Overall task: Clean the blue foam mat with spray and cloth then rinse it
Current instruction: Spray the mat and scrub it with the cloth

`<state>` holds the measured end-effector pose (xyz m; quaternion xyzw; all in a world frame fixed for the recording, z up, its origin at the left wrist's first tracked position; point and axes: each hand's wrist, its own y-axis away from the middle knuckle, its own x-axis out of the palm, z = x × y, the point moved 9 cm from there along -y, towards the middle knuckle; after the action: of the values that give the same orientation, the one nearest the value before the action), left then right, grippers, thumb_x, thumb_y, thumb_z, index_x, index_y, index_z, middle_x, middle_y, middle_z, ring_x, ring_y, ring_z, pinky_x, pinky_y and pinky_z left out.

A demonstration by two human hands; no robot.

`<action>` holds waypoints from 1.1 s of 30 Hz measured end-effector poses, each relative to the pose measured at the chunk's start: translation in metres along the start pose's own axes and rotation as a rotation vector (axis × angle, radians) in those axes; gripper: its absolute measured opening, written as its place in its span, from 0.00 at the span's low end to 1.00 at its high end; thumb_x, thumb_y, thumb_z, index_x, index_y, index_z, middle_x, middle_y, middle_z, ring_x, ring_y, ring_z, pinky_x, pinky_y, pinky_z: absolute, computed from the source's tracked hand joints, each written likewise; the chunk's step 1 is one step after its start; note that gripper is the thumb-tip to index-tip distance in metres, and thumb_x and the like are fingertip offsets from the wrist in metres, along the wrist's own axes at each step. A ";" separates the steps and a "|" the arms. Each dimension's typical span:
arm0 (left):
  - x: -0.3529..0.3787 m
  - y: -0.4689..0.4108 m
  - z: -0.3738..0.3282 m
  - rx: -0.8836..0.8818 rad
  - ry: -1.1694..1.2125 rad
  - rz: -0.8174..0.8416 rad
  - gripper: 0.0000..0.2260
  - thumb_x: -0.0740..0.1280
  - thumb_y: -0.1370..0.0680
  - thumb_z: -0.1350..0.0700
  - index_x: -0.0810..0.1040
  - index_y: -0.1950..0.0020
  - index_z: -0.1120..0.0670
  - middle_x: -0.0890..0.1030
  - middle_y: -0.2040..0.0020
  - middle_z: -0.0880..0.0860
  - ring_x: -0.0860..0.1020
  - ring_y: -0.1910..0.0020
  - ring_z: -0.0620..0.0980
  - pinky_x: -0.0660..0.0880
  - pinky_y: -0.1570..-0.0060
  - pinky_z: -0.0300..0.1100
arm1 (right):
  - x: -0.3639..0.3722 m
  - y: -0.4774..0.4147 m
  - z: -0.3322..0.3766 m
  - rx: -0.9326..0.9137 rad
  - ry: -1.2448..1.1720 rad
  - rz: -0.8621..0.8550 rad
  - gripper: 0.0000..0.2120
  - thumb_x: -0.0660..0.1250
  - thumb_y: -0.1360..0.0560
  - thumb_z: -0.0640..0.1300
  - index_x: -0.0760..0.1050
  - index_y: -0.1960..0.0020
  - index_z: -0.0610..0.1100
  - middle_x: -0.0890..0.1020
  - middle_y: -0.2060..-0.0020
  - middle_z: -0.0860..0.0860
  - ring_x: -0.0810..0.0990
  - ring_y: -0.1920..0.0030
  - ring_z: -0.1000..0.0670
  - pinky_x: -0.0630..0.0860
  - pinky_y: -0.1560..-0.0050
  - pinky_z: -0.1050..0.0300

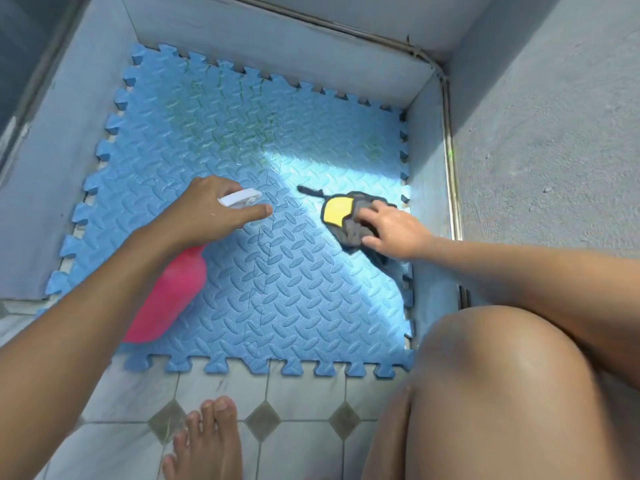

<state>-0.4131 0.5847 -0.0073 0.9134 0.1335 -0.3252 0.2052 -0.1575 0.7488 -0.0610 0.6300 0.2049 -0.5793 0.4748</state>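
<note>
Blue foam mat (277,289) lies flat mid-frame; left hand (211,209), wrapped round the pink spray bottle (169,299), should aim at the green marks (249,133) upper centre, then the right hand (394,230), clutching the cloth (343,216), should wipe there firmly.

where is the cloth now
In the head view, the grey-yellow cloth lies at the right side of the blue mat, under the right hand.

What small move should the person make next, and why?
Probably aim at the green marks and spray: the left hand grips the pink spray bottle above the blue mat, the marks lie on its far part, and the right hand holds the cloth, ready to wipe.
</note>
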 end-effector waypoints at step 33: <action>-0.007 -0.121 -0.073 0.005 -0.124 -0.241 0.26 0.71 0.29 0.37 0.74 0.67 0.61 0.78 0.69 0.60 0.79 0.62 0.62 0.72 0.66 0.50 | -0.017 -0.063 -0.110 0.831 -0.426 -0.264 0.22 0.61 0.20 0.44 0.62 0.28 0.42 0.70 0.33 0.40 0.76 0.38 0.34 0.71 0.37 0.44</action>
<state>-0.4248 0.7243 0.0143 0.8693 0.2286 -0.4039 0.1703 -0.1535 0.8749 -0.0811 0.6023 -0.0676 -0.7836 0.1366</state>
